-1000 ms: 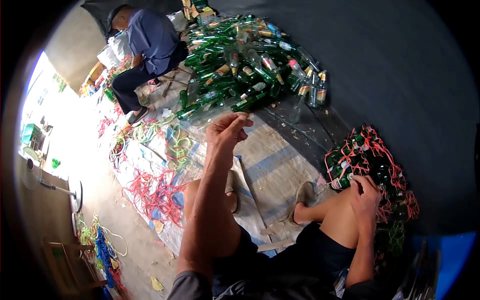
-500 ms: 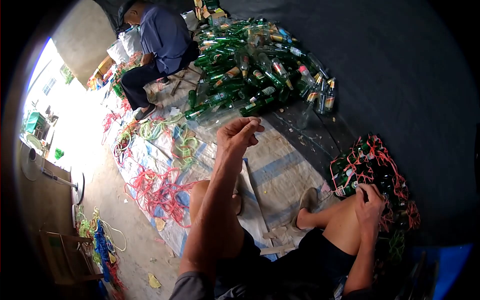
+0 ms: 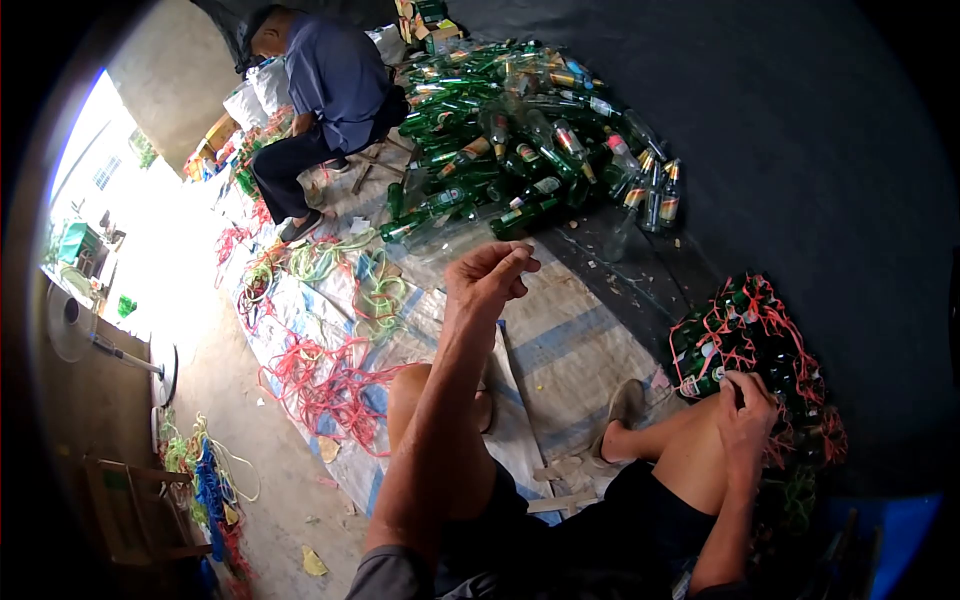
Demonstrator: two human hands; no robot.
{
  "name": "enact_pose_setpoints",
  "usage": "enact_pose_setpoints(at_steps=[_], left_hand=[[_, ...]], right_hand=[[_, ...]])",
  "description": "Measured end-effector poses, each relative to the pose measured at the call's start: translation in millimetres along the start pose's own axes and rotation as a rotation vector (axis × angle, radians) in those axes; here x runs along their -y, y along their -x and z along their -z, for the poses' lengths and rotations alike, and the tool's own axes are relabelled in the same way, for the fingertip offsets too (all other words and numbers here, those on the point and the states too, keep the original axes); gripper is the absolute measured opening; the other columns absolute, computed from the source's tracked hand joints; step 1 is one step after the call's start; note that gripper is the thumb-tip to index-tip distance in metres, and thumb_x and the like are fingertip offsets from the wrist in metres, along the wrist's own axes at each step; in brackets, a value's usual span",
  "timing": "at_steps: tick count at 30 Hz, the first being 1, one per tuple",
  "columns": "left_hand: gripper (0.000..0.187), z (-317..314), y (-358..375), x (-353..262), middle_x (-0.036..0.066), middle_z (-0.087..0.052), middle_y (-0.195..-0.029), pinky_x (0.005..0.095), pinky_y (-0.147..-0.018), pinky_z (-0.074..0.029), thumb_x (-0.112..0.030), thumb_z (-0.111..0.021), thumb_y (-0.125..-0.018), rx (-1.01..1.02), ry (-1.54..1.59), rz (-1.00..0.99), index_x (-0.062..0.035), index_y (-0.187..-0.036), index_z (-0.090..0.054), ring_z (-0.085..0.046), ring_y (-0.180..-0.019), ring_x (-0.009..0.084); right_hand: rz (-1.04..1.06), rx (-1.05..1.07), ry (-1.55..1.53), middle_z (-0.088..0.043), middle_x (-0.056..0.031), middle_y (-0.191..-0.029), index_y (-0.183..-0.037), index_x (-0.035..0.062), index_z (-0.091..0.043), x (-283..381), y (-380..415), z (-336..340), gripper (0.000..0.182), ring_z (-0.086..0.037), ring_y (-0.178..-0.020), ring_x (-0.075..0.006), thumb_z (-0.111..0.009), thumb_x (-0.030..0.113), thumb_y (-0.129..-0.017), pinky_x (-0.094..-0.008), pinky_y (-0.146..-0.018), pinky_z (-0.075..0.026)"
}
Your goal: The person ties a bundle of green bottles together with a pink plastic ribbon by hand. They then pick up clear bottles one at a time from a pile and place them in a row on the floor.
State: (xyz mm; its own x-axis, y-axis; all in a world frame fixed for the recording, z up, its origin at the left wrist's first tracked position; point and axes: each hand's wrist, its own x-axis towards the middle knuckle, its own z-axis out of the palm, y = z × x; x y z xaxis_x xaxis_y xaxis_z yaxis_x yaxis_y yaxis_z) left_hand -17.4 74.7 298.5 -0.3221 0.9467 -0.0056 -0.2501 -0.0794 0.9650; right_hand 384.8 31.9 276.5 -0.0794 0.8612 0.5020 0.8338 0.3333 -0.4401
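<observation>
While my right hand (image 3: 748,412) rests closed on the tied bottle bundle (image 3: 752,340) beside my knee, my left hand (image 3: 487,277) hangs ahead with fingers pinched together, empty I think. Next it must reach the loose bottles (image 3: 520,130) beyond it.

I see my left hand (image 3: 487,277) raised over the woven mat (image 3: 560,350), fingers (image 3: 515,262) pinched together, with a loose heap of green bottles (image 3: 510,130) beyond it. My right hand (image 3: 745,405) rests on a bundle of bottles (image 3: 745,345) tied with red cord. Another person in a blue shirt (image 3: 335,75) sits bent near the heap. Red cords (image 3: 320,380) lie tangled on the mat.
</observation>
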Motion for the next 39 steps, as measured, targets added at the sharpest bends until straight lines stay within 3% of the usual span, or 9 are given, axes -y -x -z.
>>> enact_pose_setpoints(at_steps=[16, 23, 27, 29, 31, 33, 39], left_hand=[[0.023, -2, 0, 2, 0.007, -0.079, -0.099, 0.0266, -0.072, -0.055, -0.022, -0.074, -0.103, 0.004, -0.031, 0.012, -0.0025, -0.115, -0.079, -0.062, -0.074, 0.0094], [0.027, -18, 7, 12, 0.007, -0.08, -0.1, 0.0274, -0.075, -0.056, -0.025, -0.073, -0.104, 0.1, -0.099, -0.097, -0.0004, -0.115, -0.078, -0.066, -0.081, 0.011], [0.019, -68, 49, -24, 0.005, -0.076, -0.09, 0.0282, -0.073, -0.054, -0.017, -0.074, -0.103, 0.261, -0.153, -0.264, 0.0015, -0.104, -0.076, -0.067, -0.082, 0.0104], [0.016, -103, 80, -63, 0.005, -0.071, -0.083, 0.0284, -0.068, -0.052, -0.014, -0.08, -0.099, 0.305, -0.253, -0.506, 0.0009, -0.098, -0.073, -0.066, -0.079, 0.0115], [0.016, -130, 104, -95, 0.008, -0.065, -0.082, 0.0312, -0.061, -0.052, -0.009, -0.082, -0.092, 0.428, -0.292, -0.693, -0.0002, -0.094, -0.069, -0.066, -0.074, 0.0175], [0.019, -162, 134, -123, 0.012, -0.06, -0.084, 0.0426, -0.06, -0.053, -0.015, -0.079, -0.086, 0.443, -0.284, -0.88, -0.0038, -0.084, -0.063, -0.065, -0.075, 0.0335], [0.023, -196, 193, -154, 0.014, -0.06, -0.087, 0.0414, -0.06, -0.053, -0.019, -0.078, -0.082, 0.625, -0.456, -1.224, -0.0019, -0.085, -0.062, -0.067, -0.079, 0.0309]], right_hand=[[-0.015, 0.007, -0.022, -0.073, -0.0151, -0.096, -0.105, -0.0016, -0.074, 0, -1, 1, 0.013, -0.073, -0.082, -0.0322, -0.071, 0.006, -0.095, -0.0386, -0.073, -0.058], [-0.017, 0.008, -0.032, -0.072, -0.0146, -0.095, -0.106, -0.0014, -0.073, 0, -1, 1, 0.012, -0.072, -0.081, -0.0316, -0.071, 0.005, -0.096, -0.0391, -0.072, -0.057], [-0.126, 0.059, -0.099, -0.07, -0.0148, -0.095, -0.108, -0.0008, -0.073, 4, 0, 2, 0.012, -0.071, -0.079, -0.0303, -0.071, 0.005, -0.097, -0.0405, -0.071, -0.057], [-0.052, 0.044, -0.045, -0.07, -0.0155, -0.095, -0.109, -0.0005, -0.073, -6, 2, 0, 0.013, -0.07, -0.079, -0.0293, -0.069, 0.006, -0.098, -0.0409, -0.073, -0.056], [0.089, -0.002, 0.048, -0.07, -0.0158, -0.096, -0.109, 0.0003, -0.073, -16, 2, -4, 0.014, -0.07, -0.08, -0.0299, -0.07, 0.008, -0.098, -0.0407, -0.074, -0.057], [0.053, -0.003, 0.008, -0.071, -0.0155, -0.096, -0.109, 0.0011, -0.073, -14, 1, -3, 0.014, -0.071, -0.081, -0.0309, -0.071, 0.008, -0.097, -0.0405, -0.074, -0.057], [0.07, -0.047, -0.057, -0.072, -0.0146, -0.095, -0.106, 0.0034, -0.074, -6, -5, 4, 0.012, -0.072, -0.083, -0.0339, -0.073, 0.01, -0.096, -0.0399, -0.074, -0.057]])
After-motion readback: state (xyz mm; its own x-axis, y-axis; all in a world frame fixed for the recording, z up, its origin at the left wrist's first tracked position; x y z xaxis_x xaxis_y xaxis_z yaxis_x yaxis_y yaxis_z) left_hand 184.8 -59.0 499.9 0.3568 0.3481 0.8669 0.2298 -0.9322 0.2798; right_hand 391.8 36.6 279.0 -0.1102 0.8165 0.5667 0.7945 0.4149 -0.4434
